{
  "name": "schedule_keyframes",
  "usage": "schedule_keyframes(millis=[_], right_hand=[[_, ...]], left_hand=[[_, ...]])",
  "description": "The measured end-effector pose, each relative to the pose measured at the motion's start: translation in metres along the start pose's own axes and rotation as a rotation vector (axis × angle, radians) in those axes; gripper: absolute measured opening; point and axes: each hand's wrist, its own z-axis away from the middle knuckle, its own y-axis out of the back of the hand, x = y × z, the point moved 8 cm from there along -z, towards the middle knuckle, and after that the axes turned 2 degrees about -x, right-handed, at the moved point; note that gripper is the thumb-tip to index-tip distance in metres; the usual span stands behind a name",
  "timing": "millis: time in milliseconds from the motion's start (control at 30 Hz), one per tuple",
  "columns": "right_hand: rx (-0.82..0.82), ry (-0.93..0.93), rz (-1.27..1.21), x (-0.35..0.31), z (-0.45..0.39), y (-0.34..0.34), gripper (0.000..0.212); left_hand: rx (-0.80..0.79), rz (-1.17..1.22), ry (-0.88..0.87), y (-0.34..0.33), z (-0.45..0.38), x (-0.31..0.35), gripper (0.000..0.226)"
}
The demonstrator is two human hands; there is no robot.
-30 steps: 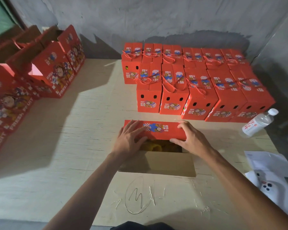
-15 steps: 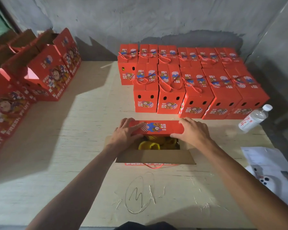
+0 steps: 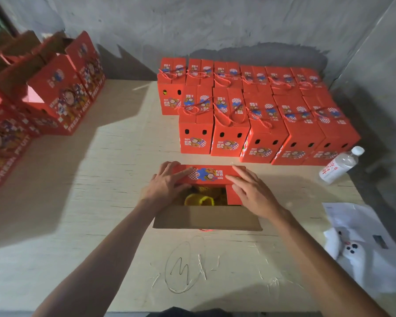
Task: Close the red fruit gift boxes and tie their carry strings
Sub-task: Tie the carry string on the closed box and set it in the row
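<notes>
An open red gift box stands at the table's middle with its far red flap (image 3: 209, 176) folded down over the top. Its near flap (image 3: 206, 217) shows brown cardboard inside and still stands up toward me. Yellow foam-netted fruit (image 3: 200, 199) shows in the gap. My left hand (image 3: 165, 185) lies on the far flap's left end with fingers spread flat. My right hand (image 3: 253, 191) presses down the small red side flap (image 3: 233, 196) at the right end, fingers straight. A bit of red carry string (image 3: 206, 230) peeks from under the near flap.
Several closed, tied red boxes (image 3: 261, 115) stand in rows at the back right. Open boxes (image 3: 55, 88) line the left edge. A water bottle (image 3: 340, 164) lies right of the box. White paper and a phone (image 3: 352, 248) sit at the right front.
The far flap has come further down over the fruit. My right hand slid off the far flap onto the small right side flap and folded it in. The left hand stayed put.
</notes>
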Motion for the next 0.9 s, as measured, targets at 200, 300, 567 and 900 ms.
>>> schedule_keyframes(millis=[200,300,567,900], right_hand=[[-0.078,-0.004,0.108,0.01,0.001,-0.018,0.053],[-0.082,-0.016,0.085,0.012,0.0,-0.021,0.052],[-0.041,-0.014,-0.025,0.012,0.001,-0.024,0.052],[0.187,-0.044,-0.233,0.008,0.02,0.002,0.028]], left_hand=[[0.167,0.151,0.202,0.013,0.016,-0.017,0.1],[0.282,0.138,0.349,0.026,0.042,-0.041,0.082],[0.514,0.663,0.206,0.072,0.07,-0.037,0.03],[0.333,0.511,-0.111,0.024,0.074,0.001,0.022]])
